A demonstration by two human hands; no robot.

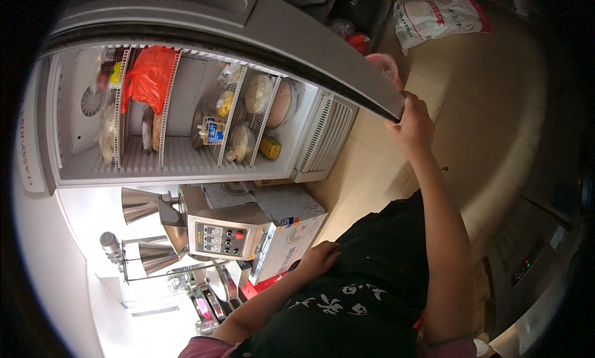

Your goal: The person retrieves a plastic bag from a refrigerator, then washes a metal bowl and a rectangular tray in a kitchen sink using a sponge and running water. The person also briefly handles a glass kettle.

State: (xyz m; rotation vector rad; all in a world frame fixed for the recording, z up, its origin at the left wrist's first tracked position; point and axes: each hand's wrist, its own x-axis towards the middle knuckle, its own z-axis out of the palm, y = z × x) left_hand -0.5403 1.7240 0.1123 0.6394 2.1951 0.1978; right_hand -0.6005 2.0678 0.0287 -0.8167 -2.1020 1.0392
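Observation:
My right hand (413, 125) is closed around the edge of a grey refrigerator door (320, 51), which stands swung away from the cabinet. My left hand (320, 256) hangs loosely bent beside my dark apron (362, 274); its palm is hidden. Before me is the lit refrigerator interior (186, 93), which appears sideways. Its wire shelves hold a red plastic bag (151, 79), a yellow-and-blue pouch (214, 131), a clear-bagged pale food (258, 94), a covered round container (281, 104) and a yellow box (270, 147).
Beside the refrigerator stands a machine with steel hoppers (139, 205) and a control panel (222, 239). Printed cartons (288, 251) stand close by. A printed white sack (439, 16) and a pink bin (385, 66) are on the tiled floor (469, 107) beyond the door.

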